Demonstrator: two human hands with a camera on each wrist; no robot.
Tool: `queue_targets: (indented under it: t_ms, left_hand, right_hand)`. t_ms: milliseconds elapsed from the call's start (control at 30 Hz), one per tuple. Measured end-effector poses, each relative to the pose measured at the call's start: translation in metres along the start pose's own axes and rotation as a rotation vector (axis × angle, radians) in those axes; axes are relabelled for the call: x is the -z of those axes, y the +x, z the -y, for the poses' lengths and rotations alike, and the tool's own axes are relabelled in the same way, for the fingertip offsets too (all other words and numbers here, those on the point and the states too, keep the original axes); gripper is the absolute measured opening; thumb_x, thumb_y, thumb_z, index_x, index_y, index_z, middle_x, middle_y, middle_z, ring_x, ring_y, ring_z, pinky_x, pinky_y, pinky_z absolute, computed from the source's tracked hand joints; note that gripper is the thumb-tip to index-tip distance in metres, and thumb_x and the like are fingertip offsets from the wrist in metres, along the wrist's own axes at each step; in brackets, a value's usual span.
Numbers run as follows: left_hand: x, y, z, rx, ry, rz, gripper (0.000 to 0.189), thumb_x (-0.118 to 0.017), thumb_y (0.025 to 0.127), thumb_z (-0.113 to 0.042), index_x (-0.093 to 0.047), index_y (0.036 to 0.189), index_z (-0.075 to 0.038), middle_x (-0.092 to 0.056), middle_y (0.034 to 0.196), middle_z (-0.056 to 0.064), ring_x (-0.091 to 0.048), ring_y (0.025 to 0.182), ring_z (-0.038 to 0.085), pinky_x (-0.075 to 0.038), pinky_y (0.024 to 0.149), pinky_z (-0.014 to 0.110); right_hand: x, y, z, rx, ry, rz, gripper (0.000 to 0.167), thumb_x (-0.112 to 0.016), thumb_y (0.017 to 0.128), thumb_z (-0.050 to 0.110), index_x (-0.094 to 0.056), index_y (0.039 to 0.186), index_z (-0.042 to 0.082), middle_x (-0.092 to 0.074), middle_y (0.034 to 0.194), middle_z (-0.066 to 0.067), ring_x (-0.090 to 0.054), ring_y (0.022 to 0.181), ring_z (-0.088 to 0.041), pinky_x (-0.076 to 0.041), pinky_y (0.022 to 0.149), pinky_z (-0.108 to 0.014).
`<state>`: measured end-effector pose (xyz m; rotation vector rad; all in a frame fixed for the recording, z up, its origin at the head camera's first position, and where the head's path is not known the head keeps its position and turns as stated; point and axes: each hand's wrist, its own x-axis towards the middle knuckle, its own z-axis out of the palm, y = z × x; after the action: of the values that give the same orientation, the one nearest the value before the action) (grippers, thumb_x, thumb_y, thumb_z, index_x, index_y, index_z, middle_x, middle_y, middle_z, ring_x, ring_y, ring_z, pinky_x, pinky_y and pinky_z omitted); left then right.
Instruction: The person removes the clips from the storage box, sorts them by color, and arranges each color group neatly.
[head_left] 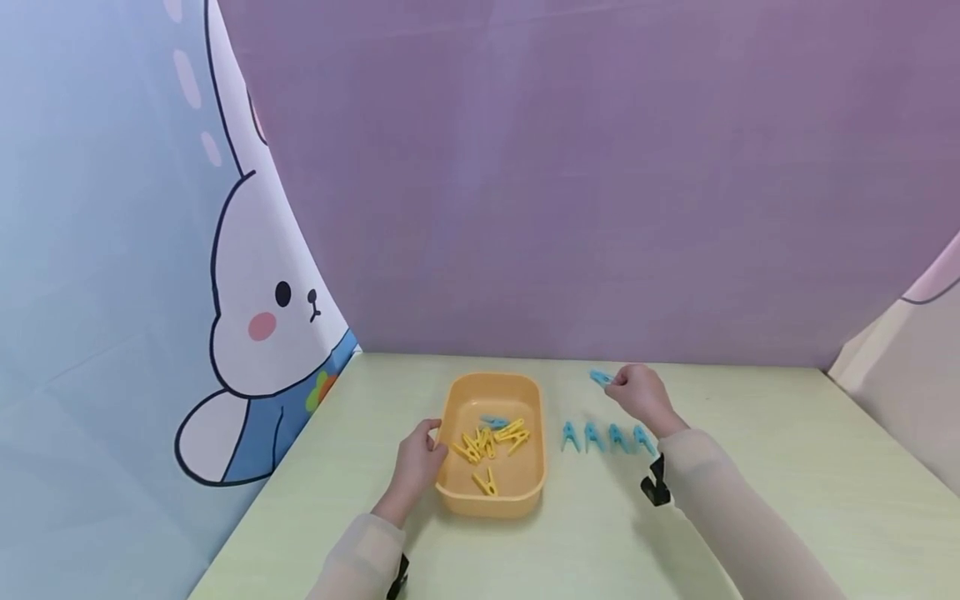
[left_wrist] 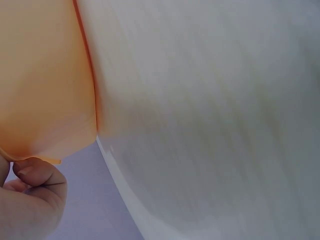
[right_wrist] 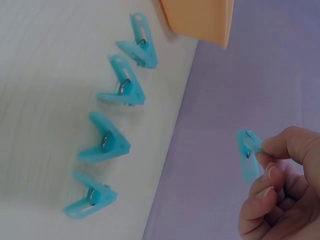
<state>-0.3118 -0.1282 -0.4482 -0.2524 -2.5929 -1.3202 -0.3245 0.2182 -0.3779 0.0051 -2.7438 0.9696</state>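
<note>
My left hand point(head_left: 417, 460) grips the left rim of an orange plastic basin point(head_left: 491, 507), its thumb and fingers pinching the edge in the left wrist view. Inside the basin lie several yellow clothespins point(head_left: 486, 482) and a blue clothespin point(head_left: 493, 422). To the right of the basin, my right hand point(head_left: 642, 395) pinches another blue clothespin point(right_wrist: 248, 155) by one handle, between thumb and forefinger, raised above the table. Nearer to me than that hand, several blue clothespins point(head_left: 591, 435) stand in a row on the table, their legs spread toward me.
The pale wooden table point(head_left: 780, 467) runs back to a purple cloth wall point(head_left: 570, 183). On the left hangs a blue sheet with a cartoon rabbit point(head_left: 255, 333). A black wrist strap piece point(head_left: 657, 485) hangs from the right sleeve.
</note>
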Motion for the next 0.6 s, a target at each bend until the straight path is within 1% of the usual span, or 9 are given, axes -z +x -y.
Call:
queue_targets:
  t_ms: [167, 400, 600]
  left_hand:
    - [-0.002, 0.001, 0.0, -0.012, -0.001, -0.003, 0.039, -0.055, 0.079, 0.004, -0.052, 0.118, 0.007, -0.041, 0.066, 0.001, -0.038, 0.052, 0.011, -0.035, 0.045, 0.023]
    - [-0.001, 0.002, 0.0, -0.004, -0.005, 0.001, 0.04, -0.055, 0.08, 0.003, -0.052, 0.119, 0.006, -0.041, 0.065, 0.002, -0.038, 0.052, 0.011, -0.035, 0.045, 0.023]
    - [0.0, 0.0, 0.001, 0.0, -0.002, -0.003, 0.04, -0.055, 0.079, 0.003, -0.052, 0.119, 0.006, -0.041, 0.066, 0.002, -0.038, 0.052, 0.011, -0.035, 0.045, 0.023]
  right_hand:
    - [0.003, -0.005, -0.008, -0.026, -0.009, -0.007, 0.029, -0.054, 0.081, 0.009, -0.039, 0.056, 0.011, -0.035, 0.051, 0.002, -0.033, 0.048, -0.014, -0.032, 0.051, -0.03]
    - [0.008, -0.01, -0.018, -0.041, -0.011, -0.012, 0.02, -0.053, 0.082, 0.009, -0.046, 0.063, 0.007, -0.043, 0.057, -0.002, -0.039, 0.052, -0.016, -0.034, 0.054, -0.031]
    - [0.009, -0.014, -0.024, -0.049, -0.001, -0.016, 0.02, -0.052, 0.082, 0.009, -0.045, 0.063, 0.007, -0.041, 0.055, -0.002, -0.037, 0.05, -0.016, -0.033, 0.053, -0.031]
